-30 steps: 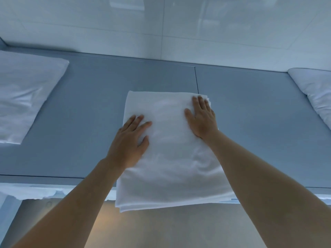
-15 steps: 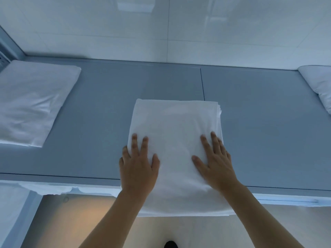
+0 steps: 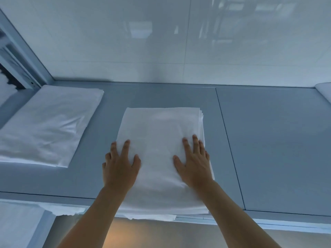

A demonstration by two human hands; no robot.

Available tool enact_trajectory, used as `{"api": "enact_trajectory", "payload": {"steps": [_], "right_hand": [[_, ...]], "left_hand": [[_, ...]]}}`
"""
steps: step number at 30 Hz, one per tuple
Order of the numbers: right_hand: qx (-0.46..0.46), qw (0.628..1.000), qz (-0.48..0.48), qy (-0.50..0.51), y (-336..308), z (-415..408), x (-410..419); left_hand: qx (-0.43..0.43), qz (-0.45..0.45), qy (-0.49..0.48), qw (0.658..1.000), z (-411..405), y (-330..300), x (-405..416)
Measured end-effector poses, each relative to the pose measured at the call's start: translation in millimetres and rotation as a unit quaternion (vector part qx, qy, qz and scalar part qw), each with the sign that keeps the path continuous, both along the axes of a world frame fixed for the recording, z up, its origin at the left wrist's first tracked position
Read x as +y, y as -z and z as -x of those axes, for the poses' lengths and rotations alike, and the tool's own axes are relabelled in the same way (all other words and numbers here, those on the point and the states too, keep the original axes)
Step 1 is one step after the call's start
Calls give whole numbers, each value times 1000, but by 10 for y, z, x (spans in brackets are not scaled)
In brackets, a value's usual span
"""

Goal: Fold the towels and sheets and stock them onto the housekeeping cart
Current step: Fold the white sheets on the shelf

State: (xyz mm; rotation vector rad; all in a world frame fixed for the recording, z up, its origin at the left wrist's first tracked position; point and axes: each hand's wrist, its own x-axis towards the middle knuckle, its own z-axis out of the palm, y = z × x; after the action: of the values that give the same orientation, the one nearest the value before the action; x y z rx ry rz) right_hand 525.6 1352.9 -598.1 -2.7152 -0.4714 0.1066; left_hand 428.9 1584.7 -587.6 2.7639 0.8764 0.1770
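A grey-blue bench (image 3: 268,140) spans the view, split by a thin seam running from 12 toward 5 o'clock. Behind it, at 12 o'clock, rises a glossy pale wall (image 3: 143,42) of large panels that mirror ceiling lights. At 9 o'clock stands a metal frame (image 3: 23,56). At 6 o'clock, warm light falls on the floor (image 3: 152,233).

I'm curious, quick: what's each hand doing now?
Left hand: open, flat on the folded sheet.
Right hand: open, flat on it too.
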Motion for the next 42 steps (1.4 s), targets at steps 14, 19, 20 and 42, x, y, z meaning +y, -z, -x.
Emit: {"api": "enact_trajectory", "payload": {"steps": [14, 19, 20, 42], "right_hand": [[5, 988, -13, 152, -65, 282, 1098], [10, 973, 44, 225, -163, 311, 1372], [17, 971, 46, 233, -184, 292, 1402], [-114, 975, -141, 131, -1195, 164, 3069]], "left_hand": [[30, 56, -2, 998, -8, -135, 1182], [44, 85, 18, 995, -45, -139, 1277], [36, 95, 20, 995, -35, -136, 1278], [-165, 57, 68, 982, 127, -1064, 2977]]}}
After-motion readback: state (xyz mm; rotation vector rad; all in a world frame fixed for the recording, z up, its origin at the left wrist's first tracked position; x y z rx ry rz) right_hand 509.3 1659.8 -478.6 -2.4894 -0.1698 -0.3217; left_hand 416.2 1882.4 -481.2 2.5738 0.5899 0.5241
